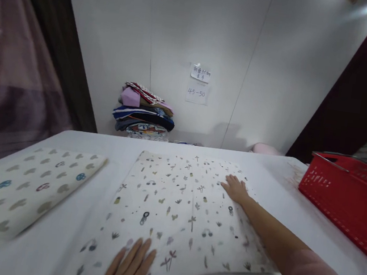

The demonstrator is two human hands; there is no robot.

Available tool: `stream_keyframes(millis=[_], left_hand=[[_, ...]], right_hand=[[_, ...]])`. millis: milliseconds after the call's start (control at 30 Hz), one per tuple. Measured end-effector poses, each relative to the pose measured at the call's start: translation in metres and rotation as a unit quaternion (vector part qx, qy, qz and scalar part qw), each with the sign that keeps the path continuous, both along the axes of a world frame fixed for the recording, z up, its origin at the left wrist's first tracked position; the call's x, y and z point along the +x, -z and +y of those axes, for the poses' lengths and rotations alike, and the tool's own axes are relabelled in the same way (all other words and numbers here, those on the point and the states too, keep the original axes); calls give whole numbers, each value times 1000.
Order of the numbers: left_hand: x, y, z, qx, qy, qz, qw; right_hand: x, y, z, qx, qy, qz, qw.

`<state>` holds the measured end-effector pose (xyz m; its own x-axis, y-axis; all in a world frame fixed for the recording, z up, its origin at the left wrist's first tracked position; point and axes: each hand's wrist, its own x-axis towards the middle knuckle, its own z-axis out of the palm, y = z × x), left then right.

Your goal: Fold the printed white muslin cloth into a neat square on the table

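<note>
Resting palm-down on patterned cloth (174, 204): left hand (128, 269) nearer, right hand (235, 189) farther; both grips wide.

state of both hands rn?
Left hand: open, palm down on the palm-tree-print cloth, holding nothing visible.
Right hand: open, palm down near the cloth's far right corner, no visible grasp.

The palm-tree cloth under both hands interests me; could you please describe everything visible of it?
The palm-tree cloth looks like thin white fabric, scattered with small muted palm trees, leaves and other motifs. It lies spread mostly flat on the white table, with a faint crease and a curving near edge. The left hand rests open on its near left part; the right hand rests open toward its far right corner.
</note>
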<state>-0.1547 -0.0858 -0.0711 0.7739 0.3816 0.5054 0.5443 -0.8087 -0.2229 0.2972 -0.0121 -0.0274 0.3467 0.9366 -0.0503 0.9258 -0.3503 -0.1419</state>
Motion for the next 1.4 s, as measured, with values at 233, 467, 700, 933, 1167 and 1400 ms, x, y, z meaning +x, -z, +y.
stream_keyframes(millis=[233, 467, 700, 933, 1167, 1400], left_hand=[[5, -23, -13, -73, -19, 4, 997], [8, -24, -15, -139, -42, 41, 989], [15, -34, -17, -200, -65, 61, 976], [17, -37, -18, -216, -73, 74, 971], [20, -44, -22, -218, -76, 73, 970], [23, -53, -25, -244, -84, 88, 962]], right_hand=[[27, -16, -14, 45, 44, 85, 994], [81, -42, -145, 128, 204, 174, 955], [61, -41, -250, 102, 259, 288, 916], [29, -41, -273, 42, 211, 315, 924], [25, -40, -267, 7, 216, 271, 938], [21, -43, -258, -26, 228, 246, 942]])
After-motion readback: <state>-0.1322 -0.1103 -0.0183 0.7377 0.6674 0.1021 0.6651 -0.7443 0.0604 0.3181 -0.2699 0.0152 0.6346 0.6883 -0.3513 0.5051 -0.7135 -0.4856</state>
